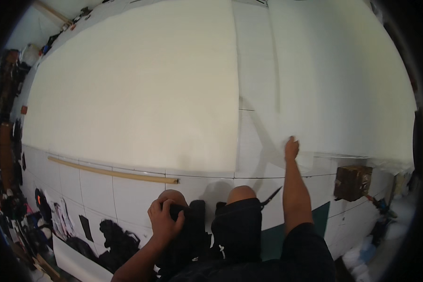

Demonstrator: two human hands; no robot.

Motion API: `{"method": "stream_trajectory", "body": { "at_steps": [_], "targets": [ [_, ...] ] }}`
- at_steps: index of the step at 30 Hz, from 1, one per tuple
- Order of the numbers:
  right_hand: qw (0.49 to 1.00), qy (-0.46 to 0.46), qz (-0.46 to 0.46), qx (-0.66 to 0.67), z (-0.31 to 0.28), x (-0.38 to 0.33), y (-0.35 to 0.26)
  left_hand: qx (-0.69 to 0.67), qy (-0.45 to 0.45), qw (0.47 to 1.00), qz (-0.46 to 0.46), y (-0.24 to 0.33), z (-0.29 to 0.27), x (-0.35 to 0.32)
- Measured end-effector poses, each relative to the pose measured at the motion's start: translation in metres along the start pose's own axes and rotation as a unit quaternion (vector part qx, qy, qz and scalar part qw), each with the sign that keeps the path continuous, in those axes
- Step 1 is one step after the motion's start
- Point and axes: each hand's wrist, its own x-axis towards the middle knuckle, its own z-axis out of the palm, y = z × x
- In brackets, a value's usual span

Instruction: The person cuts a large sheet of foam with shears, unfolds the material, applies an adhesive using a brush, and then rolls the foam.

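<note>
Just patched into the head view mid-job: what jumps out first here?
Large white sheets spread over the tiled floor fill most of the view. The right hand reaches out to the corner of the right-hand sheet, while the left hand rests on the person's knee. A long wooden stick lies along the near edge of the left sheet, and a dark brown box sits at right.

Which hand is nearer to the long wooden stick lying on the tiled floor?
Left. The left hand rests on the knee just below the long wooden stick; the right hand reaches far right onto the white sheet.
</note>
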Motion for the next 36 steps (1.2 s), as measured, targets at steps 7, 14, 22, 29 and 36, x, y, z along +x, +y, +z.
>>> {"method": "stream_trajectory", "body": {
  "at_steps": [7,14,22,29,36],
  "targets": [
    [0.867,0.037,0.233,0.440,-0.232,0.024,-0.161,-0.047,-0.106,0.987,-0.108,0.036,-0.059,-0.066],
    [0.765,0.062,0.170,0.618,-0.406,0.052,-0.274,-0.039,-0.077,0.995,-0.056,0.095,-0.124,-0.067],
    [0.759,0.108,0.063,0.639,-0.468,-0.052,-0.296,-0.118,-0.106,0.982,-0.101,0.154,-0.176,0.068],
    [0.836,-0.357,-0.400,0.120,-0.446,-0.219,-0.284,-0.393,-0.240,0.883,0.089,0.450,-0.262,0.161],
    [0.806,-0.575,-0.136,0.039,-0.452,-0.107,-0.391,-0.084,-0.303,0.917,0.245,0.422,-0.279,0.160]
  ]
}}
